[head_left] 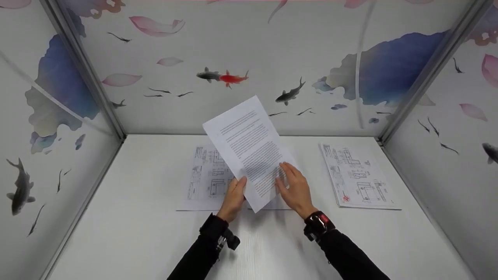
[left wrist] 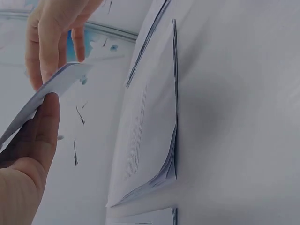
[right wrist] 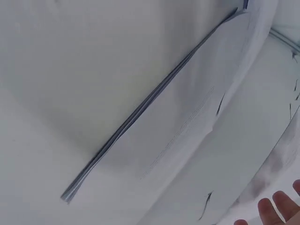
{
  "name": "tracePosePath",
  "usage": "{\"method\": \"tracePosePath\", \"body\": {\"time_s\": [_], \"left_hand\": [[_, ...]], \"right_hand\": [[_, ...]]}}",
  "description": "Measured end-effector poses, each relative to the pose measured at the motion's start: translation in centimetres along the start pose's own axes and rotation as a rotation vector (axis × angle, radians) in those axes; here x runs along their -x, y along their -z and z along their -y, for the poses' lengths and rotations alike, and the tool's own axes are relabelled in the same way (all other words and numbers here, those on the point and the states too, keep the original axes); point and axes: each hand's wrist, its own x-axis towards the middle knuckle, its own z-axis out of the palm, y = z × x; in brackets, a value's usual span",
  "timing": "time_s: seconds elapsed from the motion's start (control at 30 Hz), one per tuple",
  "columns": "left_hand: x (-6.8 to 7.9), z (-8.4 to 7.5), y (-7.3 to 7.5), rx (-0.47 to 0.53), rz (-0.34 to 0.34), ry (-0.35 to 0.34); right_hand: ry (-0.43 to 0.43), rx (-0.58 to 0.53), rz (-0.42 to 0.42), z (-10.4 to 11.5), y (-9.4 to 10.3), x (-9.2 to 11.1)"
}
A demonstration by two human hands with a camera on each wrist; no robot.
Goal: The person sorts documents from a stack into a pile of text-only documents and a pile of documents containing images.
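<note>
A printed text sheet (head_left: 249, 151) is held up at a tilt above the table. My left hand (head_left: 233, 196) pinches its lower left edge, thumb on the printed face. In the left wrist view that hand (left wrist: 28, 164) grips the paper (left wrist: 56, 82), seen nearly edge-on. My right hand (head_left: 296, 188) rests its loosely bent fingers against the sheet's lower right side; its fingertips (right wrist: 269, 211) show at the corner of the right wrist view. Partly hidden beneath the sheet are papers with technical drawings (head_left: 202, 179).
Another stack of drawing sheets (head_left: 360, 177) with a red mark lies at the right on the white table (head_left: 132, 217). A stack with loose, fanned edges (left wrist: 152, 117) shows in the left wrist view. Patterned panels (head_left: 249, 46) enclose the table's back and sides.
</note>
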Motion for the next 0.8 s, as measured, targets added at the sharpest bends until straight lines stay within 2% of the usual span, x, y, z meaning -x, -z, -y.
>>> {"method": "tracePosePath", "body": {"time_s": [0.07, 0.2, 0.3, 0.43, 0.57, 0.7, 0.8], "left_hand": [[0.1, -0.1, 0.3, -0.026, -0.003, -0.014], [0.2, -0.3, 0.9, -0.049, -0.007, -0.013], [0.2, -0.3, 1.3, -0.051, -0.011, 0.002], [0.0, -0.1, 1.6, -0.063, -0.023, 0.014], [-0.5, 0.1, 1.5, -0.07, -0.073, -0.001], [-0.9, 0.1, 1.4, -0.101, -0.141, -0.001], [-0.8, 0.2, 1.6, -0.142, -0.131, 0.028]], "right_hand": [[-0.12, -0.071, 0.051, -0.9, 0.5, -0.4], [-0.373, -0.294, 0.152, -2.5, 1.5, -0.9], [-0.479, -0.487, 0.195, -3.4, 1.9, -1.1], [-0.52, -0.66, 0.194, -3.7, 1.9, -0.9], [-0.5, -0.774, 0.156, -3.0, 1.7, -0.8], [-0.502, -0.829, 0.115, -2.2, 1.8, -1.0], [-0.57, -0.806, 0.088, -2.0, 1.9, -1.3]]}}
